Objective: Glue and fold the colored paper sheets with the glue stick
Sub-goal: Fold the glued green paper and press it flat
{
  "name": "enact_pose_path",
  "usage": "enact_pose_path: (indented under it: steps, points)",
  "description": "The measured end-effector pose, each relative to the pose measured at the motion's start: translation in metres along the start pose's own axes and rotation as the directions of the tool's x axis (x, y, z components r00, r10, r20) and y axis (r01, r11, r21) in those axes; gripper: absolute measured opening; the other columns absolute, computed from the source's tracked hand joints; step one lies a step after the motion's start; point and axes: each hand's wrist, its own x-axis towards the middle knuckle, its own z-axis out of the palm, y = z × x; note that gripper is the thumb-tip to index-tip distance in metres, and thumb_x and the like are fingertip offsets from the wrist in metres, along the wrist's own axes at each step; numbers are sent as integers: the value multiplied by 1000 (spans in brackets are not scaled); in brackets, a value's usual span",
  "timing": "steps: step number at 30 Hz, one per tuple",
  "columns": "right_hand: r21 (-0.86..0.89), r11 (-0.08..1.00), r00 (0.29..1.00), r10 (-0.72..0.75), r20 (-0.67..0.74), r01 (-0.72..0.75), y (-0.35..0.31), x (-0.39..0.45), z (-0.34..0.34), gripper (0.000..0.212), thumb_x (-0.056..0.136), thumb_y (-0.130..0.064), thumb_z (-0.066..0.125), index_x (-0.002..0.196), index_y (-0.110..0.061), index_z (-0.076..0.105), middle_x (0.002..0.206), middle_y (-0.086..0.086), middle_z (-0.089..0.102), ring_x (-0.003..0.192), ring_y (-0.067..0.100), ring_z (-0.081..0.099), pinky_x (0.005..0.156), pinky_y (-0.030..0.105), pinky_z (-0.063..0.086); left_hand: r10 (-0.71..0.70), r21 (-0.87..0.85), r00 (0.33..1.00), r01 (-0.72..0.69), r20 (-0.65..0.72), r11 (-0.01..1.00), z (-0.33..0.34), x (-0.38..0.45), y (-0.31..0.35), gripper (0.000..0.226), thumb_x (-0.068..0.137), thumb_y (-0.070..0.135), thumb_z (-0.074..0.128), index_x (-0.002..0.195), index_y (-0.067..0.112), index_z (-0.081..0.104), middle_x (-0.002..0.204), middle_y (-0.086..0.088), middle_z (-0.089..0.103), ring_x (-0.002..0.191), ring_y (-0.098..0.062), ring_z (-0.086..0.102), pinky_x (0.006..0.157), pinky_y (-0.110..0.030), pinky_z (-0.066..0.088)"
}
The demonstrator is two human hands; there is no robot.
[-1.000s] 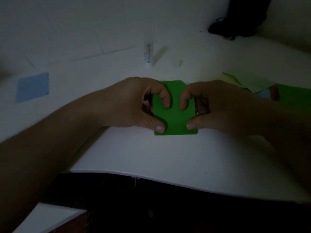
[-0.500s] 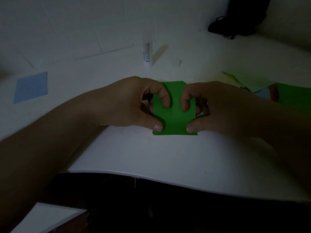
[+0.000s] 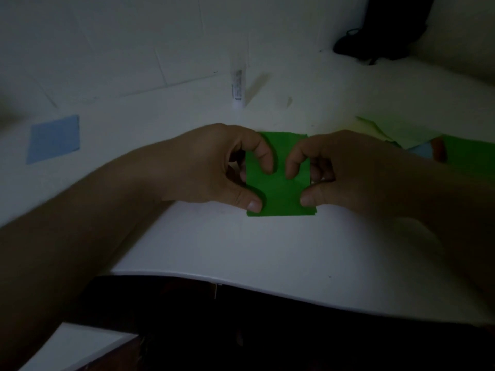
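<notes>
— While I press, where does everything sit?

— My left hand and right hand are both clamped on the folded green paper sheet, thumbs on its near part, curled forefingers on its middle, side by side but not touching. It lies flat on the white desk, right in front of me.

— How do I do this well?

— I'd judge firm, even pressure, worked outward from the middle so the glued layers bond without wrinkling, edges kept aligned.

— And further out?

— The white glue stick stands upright beyond the paper; a blue square paper sheet lies far left; more coloured sheets lie to the right.
</notes>
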Motion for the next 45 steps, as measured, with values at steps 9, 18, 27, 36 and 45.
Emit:
enact_pose_path:
  steps: [9,18,27,36,45]
  points:
    - [23,1000,1000,3,-13,-3,-3,-4,-2,37,60,-47,84,90,-45,63,79,-14,59,64,-3,55,59,14,41,2,16,1000,-2,-1,1000,-1,2,-2,46,66,38,92,102,40,65,93,4,70,71,-1,64,68,-20,53]
    - [-5,1000,1000,9,-9,-9,-3,-4,-2,36,60,-48,81,91,-43,63,77,-8,57,66,-2,54,59,15,40,0,59,1000,0,2,998,-1,1,0,48,65,37,93,102,40,64,96,3,71,67,3,63,66,-16,51]
    - [-7,1000,1000,13,0,-13,-4,-5,-3,37,64,-42,87,93,-43,63,79,-24,57,65,-4,54,59,11,40,-5,42,1000,4,7,999,-1,-1,1,50,66,34,93,106,37,64,96,4,67,67,5,62,65,-11,47]
    - [2,1000,1000,-6,-18,6,0,-4,-2,38,60,-47,84,92,-43,64,75,-10,58,63,-2,54,59,13,41,-14,37,1000,14,11,999,-2,-1,0,51,64,40,92,107,39,64,98,2,68,68,2,63,66,-15,49]
    - [1,1000,1000,5,-2,-5,-1,-4,-1,37,59,-52,79,92,-44,64,82,-20,58,65,-3,54,59,11,40,-15,44,1000,14,12,999,-2,-2,3,50,65,37,92,106,36,65,93,6,64,61,6,59,61,-10,45]
